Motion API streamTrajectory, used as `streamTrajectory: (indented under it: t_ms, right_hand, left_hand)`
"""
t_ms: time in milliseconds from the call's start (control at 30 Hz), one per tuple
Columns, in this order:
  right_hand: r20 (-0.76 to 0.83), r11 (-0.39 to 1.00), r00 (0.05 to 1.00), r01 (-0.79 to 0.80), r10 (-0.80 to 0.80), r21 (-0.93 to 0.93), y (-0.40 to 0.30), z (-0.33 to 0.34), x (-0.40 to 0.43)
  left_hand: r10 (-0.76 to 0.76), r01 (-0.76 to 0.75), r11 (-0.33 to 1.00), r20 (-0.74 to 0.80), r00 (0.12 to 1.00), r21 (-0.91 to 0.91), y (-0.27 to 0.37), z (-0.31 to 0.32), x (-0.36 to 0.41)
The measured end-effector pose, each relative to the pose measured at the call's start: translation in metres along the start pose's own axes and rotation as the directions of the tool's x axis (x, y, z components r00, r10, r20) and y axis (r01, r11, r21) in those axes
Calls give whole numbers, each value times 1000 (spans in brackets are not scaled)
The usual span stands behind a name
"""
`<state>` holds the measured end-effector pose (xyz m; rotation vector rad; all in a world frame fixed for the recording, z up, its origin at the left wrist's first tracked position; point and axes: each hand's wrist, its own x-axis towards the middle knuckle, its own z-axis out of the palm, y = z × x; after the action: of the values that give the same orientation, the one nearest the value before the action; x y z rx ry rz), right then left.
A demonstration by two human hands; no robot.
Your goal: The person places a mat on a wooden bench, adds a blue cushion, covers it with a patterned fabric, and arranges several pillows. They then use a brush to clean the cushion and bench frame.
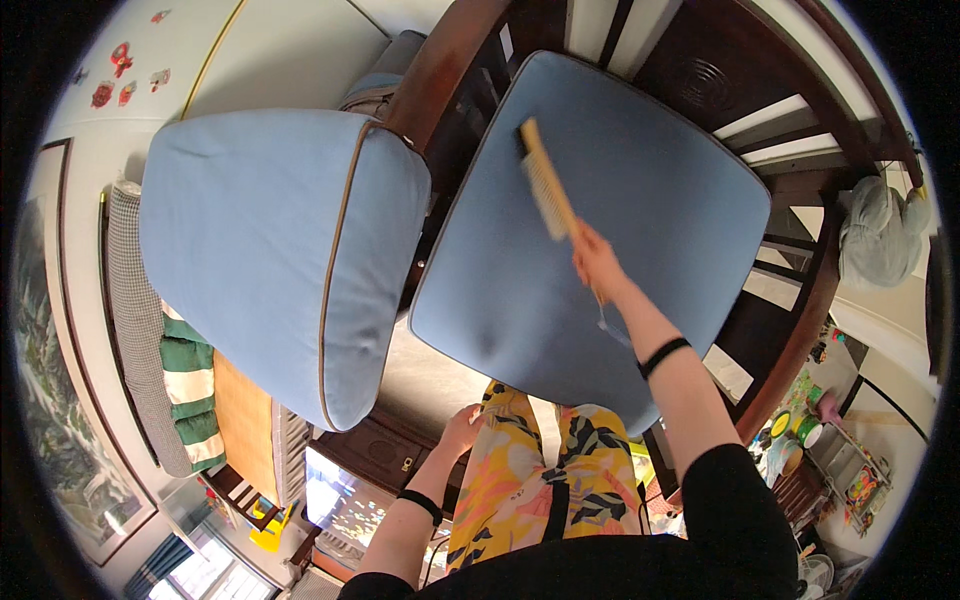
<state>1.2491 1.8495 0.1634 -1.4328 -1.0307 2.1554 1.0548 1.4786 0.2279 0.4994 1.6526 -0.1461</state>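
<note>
My right hand (pixel 596 262) is closed around the handle of a wooden brush (pixel 553 184) with pale bristles. The brush lies over the upper left part of a blue seat cushion (pixel 660 180), its bristles turned to the left; whether they touch the fabric I cannot tell. This cushion rests on a dark wooden chair (pixel 795 330). Down by my left thigh hangs my left hand (pixel 461 429), next to the patterned yellow trousers (pixel 510 487); nothing shows in it, and its fingers are partly hidden.
A second, thick blue cushion (pixel 247 247) with brown piping stands just left of the chair. Grey plush (pixel 877 240) hangs by the right armrest. Behind me lie a glass-topped table (pixel 349 502), a sofa with a striped green pillow (pixel 187 375), and clutter around a grey cart (pixel 847 457).
</note>
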Motion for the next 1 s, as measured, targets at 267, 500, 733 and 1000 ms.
streamTrajectory:
  t_ms: [267,500,733,1000]
  right_hand:
    - [231,927,897,-364,376,-92,43,75,-28]
    - [102,941,944,-324,315,91,9,16,-21]
    - [361,383,904,256,231,-887,96,60,-69]
    - [60,815,998,24,13,-578,93,12,-131]
  left_hand:
    - [46,-47,999,-39,998,-14,-15,-7,2]
    - [17,-17,1000,-88,996,11,-20,-27,6]
    - [221,-237,970,-226,949,-46,-8,-21,4]
    - [391,-426,903,-301,870,-59,56,-26,10]
